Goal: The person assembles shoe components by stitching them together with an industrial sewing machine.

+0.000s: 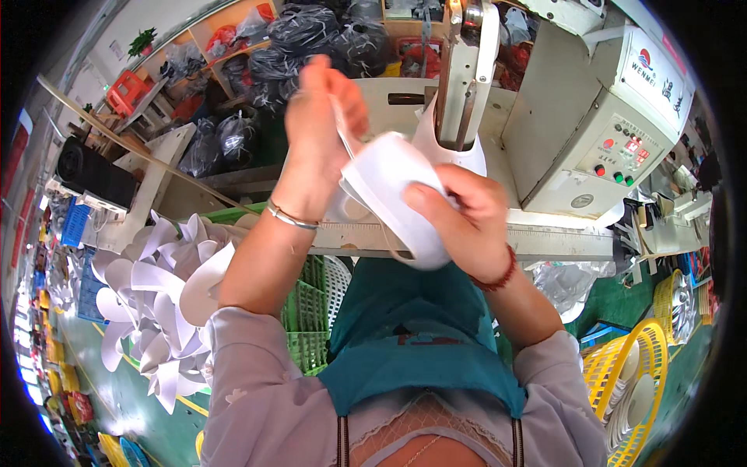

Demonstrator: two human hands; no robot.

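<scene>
In the right hand (475,229) I have the fingers closed on a white piece (393,183), the thumb over its outer face and the others blurred behind it. The left hand (315,113) is up at the piece's left side; it blurs so much that I cannot tell whether its fingers grip the thin edge there or only touch it. The piece is in the air, tilted, above the front edge of the desk (545,243).

That thumb hold looks one-sided to me: a hard pull from the left could slide the smooth face out from under it and drop the piece past the front edge onto the apron (420,303). Squeezed too tightly, the shell might crease. The bracelet (292,220) could snag a loose edge, and a careless push toward the desk's back edge could knock the piece on the machine post (465,70).

The control box (576,132) stands toward the desk's right end. Off the left end, a loose pile (156,288) of white pieces sits close by the left forearm; a wide elbow swing might topple it. A green crate (307,319) is below the front edge, and a yellow basket (663,366) with stacked pieces is beyond the right front corner.
</scene>
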